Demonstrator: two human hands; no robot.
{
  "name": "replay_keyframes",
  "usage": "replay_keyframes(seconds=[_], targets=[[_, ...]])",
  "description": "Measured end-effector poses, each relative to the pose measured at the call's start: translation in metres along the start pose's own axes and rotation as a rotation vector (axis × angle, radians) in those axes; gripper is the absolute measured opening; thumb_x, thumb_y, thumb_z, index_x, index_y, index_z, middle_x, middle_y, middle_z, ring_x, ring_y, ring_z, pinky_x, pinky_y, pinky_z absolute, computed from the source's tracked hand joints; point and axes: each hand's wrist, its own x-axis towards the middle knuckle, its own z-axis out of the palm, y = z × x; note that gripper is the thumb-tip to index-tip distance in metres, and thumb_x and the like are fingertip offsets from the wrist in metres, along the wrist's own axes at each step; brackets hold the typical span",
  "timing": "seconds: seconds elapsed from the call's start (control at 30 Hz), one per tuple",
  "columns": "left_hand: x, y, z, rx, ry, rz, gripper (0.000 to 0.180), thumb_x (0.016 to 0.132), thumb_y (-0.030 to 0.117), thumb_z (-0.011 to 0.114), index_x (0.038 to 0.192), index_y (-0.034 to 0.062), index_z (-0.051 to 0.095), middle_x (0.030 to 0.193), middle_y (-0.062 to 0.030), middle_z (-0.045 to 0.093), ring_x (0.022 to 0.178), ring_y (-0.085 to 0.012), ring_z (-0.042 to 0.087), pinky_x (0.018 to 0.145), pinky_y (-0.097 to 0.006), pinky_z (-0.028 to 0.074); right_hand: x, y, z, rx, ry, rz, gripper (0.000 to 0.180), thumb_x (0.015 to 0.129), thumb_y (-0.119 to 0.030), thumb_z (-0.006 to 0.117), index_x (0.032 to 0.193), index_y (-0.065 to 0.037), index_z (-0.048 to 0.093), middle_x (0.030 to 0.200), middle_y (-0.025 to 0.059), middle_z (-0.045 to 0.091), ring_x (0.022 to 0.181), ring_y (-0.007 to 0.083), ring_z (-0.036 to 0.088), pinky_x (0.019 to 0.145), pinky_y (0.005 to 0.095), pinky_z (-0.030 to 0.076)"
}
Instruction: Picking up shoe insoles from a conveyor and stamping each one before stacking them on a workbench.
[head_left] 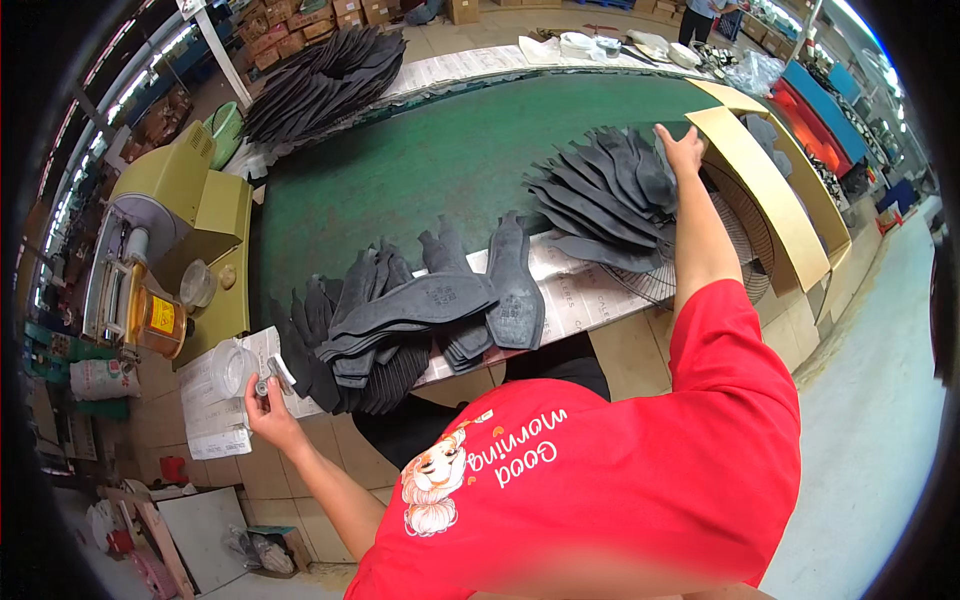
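Observation:
My left hand (268, 415) is at the table's near left corner, its fingers closed on a small metal tool (270, 380) beside a clear plastic jar (232, 366). My right arm reaches far across to a fanned pile of dark grey shoe soles (605, 200). My right hand (684, 150) lies on the pile's far right edge, fingers curled over a sole. A second heap of grey soles (395, 325) sits at the near edge, with a single sole (516, 292) lying on white printed paper (585, 300) beside it.
The green table (440, 160) runs away from me, with a third stack of soles (325, 80) at its far left. A yellow machine (190, 195) and an amber bottle (160, 318) stand left. A wire fan guard (745, 245) and cardboard strips (765, 175) are right.

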Motion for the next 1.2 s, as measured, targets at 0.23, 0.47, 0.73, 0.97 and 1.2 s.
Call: replay_keyframes(seconds=[0.23,0.47,0.73,0.97,1.2], targets=[[-0.014,0.014,-0.008,0.024,0.007,-0.013,0.029,0.091,0.01,0.066,0.118,-0.0015,0.062,0.084,-0.0016,0.06,0.075,-0.0082,0.053,0.068,-0.023,0.044,-0.027,0.004,-0.124,-0.098,-0.038,-0.453,0.067,0.073,-0.047,0.075,0.12,-0.001,0.062,0.118,0.0223,0.062,0.11,0.0341,0.059,0.096,0.0394,0.046],[-0.002,0.005,0.013,-0.072,0.018,-0.085,0.029,0.091,0.01,0.065,0.116,-0.0021,0.062,0.086,-0.0025,0.061,0.074,-0.0077,0.053,0.068,-0.022,0.044,-0.205,0.063,-0.195,-0.38,-1.126,-0.363,0.059,0.07,-0.037,0.079,0.113,0.001,0.067,0.116,0.0195,0.066,0.106,0.0284,0.064,0.092,0.0369,0.05],[0.016,0.054,0.093,-0.332,-0.166,0.025,0.031,0.087,0.006,0.069,0.116,-0.0012,0.062,0.095,-0.0028,0.063,0.082,-0.0087,0.057,0.074,-0.022,0.047,-0.283,0.062,-0.178,-0.359,-0.891,-0.568,0.035,0.085,-0.03,0.066,0.108,-0.004,0.069,0.103,0.0212,0.065,0.099,0.0375,0.061,0.089,0.043,0.048],[0.003,0.052,0.08,-0.298,-0.146,0.034,0.032,0.085,0.006,0.071,0.115,-0.0004,0.064,0.092,0.0018,0.06,0.077,-0.0044,0.052,0.069,-0.02,0.043,-0.307,0.061,-0.17,-0.386,-0.994,-0.636,0.037,0.088,-0.031,0.063,0.109,-0.001,0.066,0.101,0.024,0.065,0.1,0.0402,0.06,0.089,0.0449,0.047],[-0.011,0.035,0.054,-0.246,-0.104,-0.069,0.033,0.083,0.004,0.073,0.114,-0.0017,0.063,0.088,0.002,0.06,0.075,-0.0044,0.053,0.068,-0.019,0.043,-0.311,-0.017,-0.151,-0.38,-0.692,-0.668,0.057,0.082,-0.03,0.072,0.125,0.001,0.053,0.115,0.0264,0.058,0.111,0.0398,0.055,0.094,0.0423,0.046]])
